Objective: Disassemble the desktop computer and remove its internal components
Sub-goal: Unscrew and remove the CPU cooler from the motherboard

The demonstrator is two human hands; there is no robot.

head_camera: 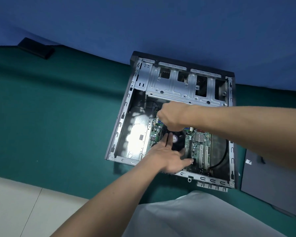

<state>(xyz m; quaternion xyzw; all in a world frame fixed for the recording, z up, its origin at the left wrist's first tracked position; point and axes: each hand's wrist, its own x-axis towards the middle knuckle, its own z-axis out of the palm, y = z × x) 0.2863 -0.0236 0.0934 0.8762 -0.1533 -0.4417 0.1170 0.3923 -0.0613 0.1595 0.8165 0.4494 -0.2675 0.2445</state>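
While the left hand (169,159) rests flat on the cooler fan (177,141) inside the computer (123,115) on the counter (58,117) and the right hand (173,115) curls at the fan's 12 o'clock, grip unclear, a yank could crack the motherboard (198,146).

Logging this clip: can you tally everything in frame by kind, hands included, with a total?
hands: 2 (left hand, right hand)
computer case, lid off: 1
cooler fan: 1
motherboard: 1
black flat object: 1
grey panel: 1
Total: 7
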